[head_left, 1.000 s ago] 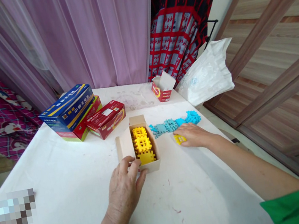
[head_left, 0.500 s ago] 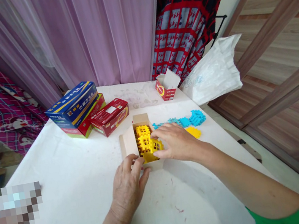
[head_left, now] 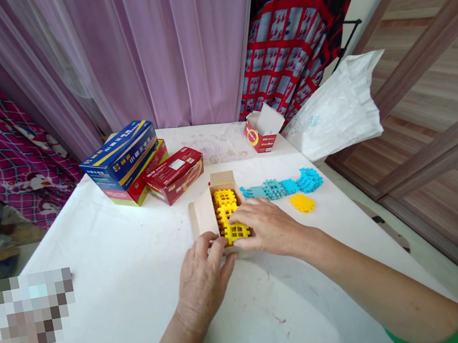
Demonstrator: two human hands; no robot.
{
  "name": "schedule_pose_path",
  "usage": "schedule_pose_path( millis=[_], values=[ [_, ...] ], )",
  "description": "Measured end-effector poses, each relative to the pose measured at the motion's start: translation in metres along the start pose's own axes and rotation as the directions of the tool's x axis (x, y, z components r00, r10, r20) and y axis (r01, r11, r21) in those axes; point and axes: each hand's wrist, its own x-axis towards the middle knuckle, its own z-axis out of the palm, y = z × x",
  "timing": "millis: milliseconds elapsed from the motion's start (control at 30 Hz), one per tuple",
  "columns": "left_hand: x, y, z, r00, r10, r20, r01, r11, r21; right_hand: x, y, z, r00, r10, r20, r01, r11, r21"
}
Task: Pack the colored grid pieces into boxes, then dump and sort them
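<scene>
An open cardboard box stands on the table with yellow interlocking plastic building blocks inside, some with window-like openings. At its near left corner, my left hand pinches the near wall, thumb outside and fingertips at the rim. My right hand reaches over the right side, fingers closed on a yellow window-shaped block that lies flat at the near end of the box. Just right of the box are blue building blocks in a row and a small yellow pile.
At the back left, a blue box rests on a red and green box, beside a closed red box. An open red carton stands at the back right. A white bag leans by the table's right edge.
My right hand has lowered the yellow window-shaped block from a tilt to nearly flat inside the box. My left hand keeps its hold on the near corner. The view has shifted slightly.
</scene>
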Motion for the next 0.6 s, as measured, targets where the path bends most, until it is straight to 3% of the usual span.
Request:
schedule_pose_path(
  millis=[600],
  values=[
    [-0.0009,0.0005,0.0001,1.0,-0.017,-0.004,0.017,1.0,-0.009,-0.0012,0.0032,-0.0004,0.992,-0.126,0.02,0.121,0.982,0.145]
  ],
)
